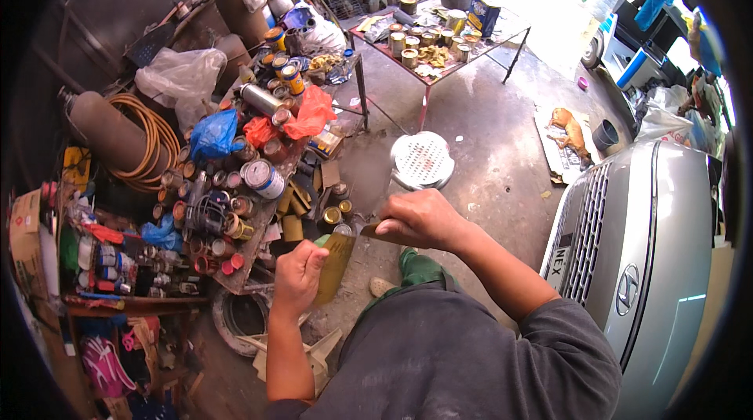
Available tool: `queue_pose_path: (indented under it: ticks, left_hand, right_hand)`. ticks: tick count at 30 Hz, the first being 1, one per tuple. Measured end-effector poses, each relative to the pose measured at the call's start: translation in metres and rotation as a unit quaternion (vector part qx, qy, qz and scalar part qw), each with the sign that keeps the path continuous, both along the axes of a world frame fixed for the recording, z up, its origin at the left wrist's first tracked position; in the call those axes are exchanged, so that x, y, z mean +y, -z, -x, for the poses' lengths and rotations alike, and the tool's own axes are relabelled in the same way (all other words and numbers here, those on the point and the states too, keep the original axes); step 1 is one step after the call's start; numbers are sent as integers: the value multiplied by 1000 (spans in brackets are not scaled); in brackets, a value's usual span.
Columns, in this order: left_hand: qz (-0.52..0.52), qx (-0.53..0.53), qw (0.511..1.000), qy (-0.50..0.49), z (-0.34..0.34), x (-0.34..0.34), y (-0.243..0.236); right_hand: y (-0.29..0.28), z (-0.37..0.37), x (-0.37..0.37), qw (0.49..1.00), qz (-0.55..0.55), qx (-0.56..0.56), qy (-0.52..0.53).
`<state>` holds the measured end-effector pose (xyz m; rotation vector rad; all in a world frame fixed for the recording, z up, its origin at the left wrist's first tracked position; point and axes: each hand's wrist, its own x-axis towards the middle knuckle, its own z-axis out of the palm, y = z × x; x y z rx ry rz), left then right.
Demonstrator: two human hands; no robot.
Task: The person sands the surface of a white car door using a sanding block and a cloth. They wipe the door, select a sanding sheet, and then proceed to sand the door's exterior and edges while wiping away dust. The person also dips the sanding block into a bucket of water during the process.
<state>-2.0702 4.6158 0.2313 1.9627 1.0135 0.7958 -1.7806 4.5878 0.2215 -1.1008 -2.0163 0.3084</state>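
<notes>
My left hand grips a flat, olive-yellow plate between thumb and fingers, with the plate tilted upward. A pale green patch shows at the plate's upper left edge. Just across from it, my right hand is closed on a thin brown flat blade that looks like a putty spreader. The blade points left, toward the plate's upper corner. Whether the two touch I cannot tell. Both hands are in front of my body, above the floor.
A crowded bench of paint cans stands to my left, beside a gas cylinder. Ahead are a round white stool and a table of cans. A silver car front stands right; a dog lies beyond it.
</notes>
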Motion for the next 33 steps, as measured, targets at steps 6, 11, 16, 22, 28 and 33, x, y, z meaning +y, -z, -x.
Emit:
queue_pose_path:
  ticks: [6, 11, 16, 22, 28, 33]
  left_hand:
    - [169, -236, 956, -36, -7, 0, 19]
    - [298, -350, 883, -100, -9, 6, 31]
    - [355, -412, 828, -136, -3, 4, 42]
    - [431, -616, 659, 2, 5, -1, 82]
    - [346, -373, 855, -100, -12, -42, 116]
    - [299, -482, 823, -30, -21, -46, 103]
  right_hand:
    - [65, -12, 7, 880, 281, 383, 13]
    - [101, 11, -27, 643, 436, 624, -91]
    - [100, 23, -45, 731, 427, 525, -86]
    - [99, 26, -49, 722, 447, 527, 33]
    - [93, 36, -46, 766, 388, 505, 85]
    - [89, 46, -43, 780, 363, 488, 149]
